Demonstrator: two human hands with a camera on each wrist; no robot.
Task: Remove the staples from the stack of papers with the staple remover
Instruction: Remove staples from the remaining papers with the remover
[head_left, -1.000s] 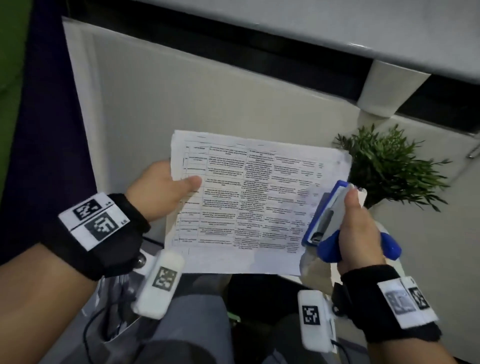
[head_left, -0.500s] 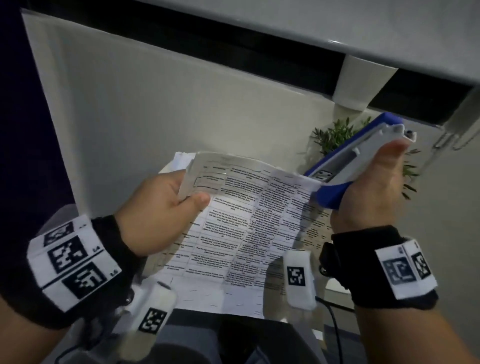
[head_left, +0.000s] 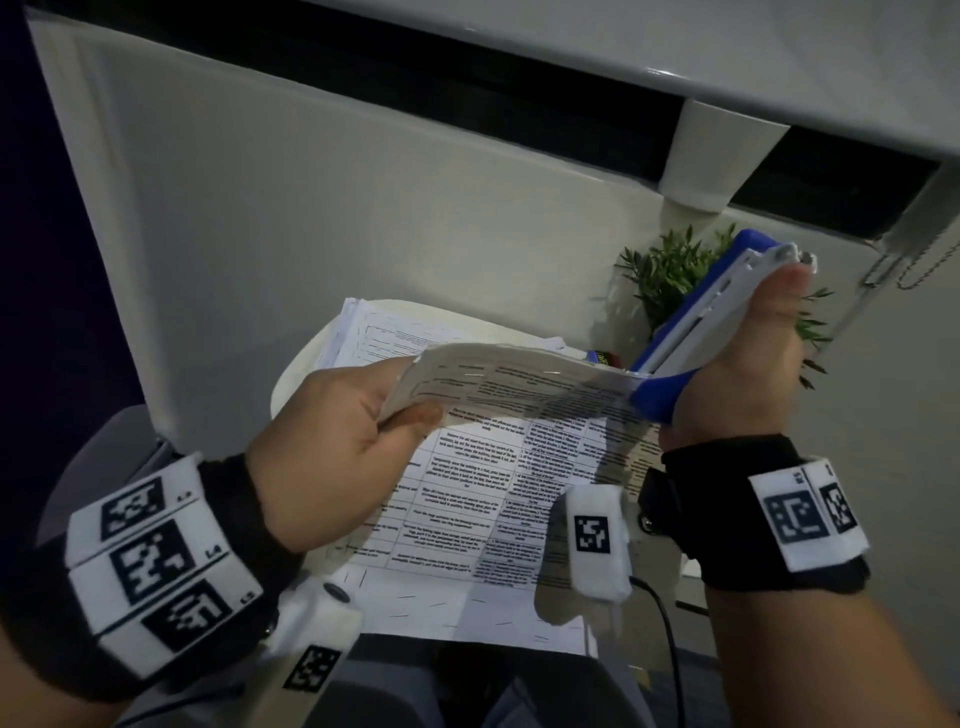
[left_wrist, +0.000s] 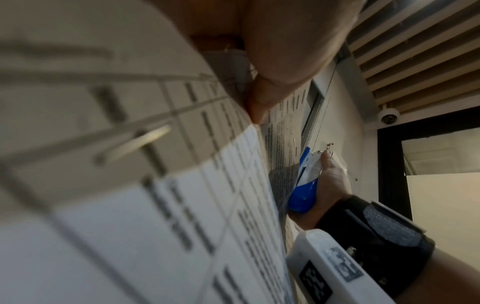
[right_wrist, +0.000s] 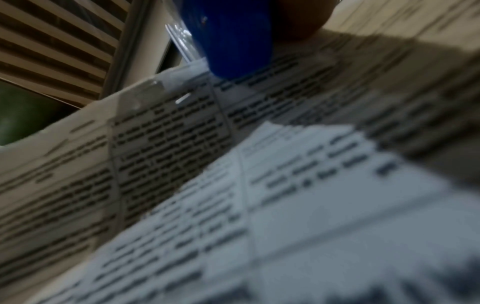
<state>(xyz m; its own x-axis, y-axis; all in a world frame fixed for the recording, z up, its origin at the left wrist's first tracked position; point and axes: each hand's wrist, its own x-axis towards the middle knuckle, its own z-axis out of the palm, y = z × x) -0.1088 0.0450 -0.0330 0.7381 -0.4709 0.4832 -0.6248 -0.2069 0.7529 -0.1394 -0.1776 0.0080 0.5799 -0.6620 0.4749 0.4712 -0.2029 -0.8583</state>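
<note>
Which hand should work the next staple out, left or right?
Right, probably. The right hand already grips the staple remover, its nose at the stack of papers edge; the left hand pinches the opposite edge, steadying it.

My left hand (head_left: 332, 441): fingers behind stack of papers (head_left: 498, 457), out of head view; only thumb shows on top. Stack's lower right corner hidden behind wrist camera. My right hand (head_left: 748, 364): fingers hidden behind staple remover (head_left: 711, 322); its front end buried under curled top edge of sheet, bite on staple not visible. Right wrist view: print blurred, unreadable; staple remover (right_wrist: 228, 39) cut by top edge. Left wrist view: near page blurred, thumb cut by top edge. Small dark object behind sheet, unidentifiable.
</note>
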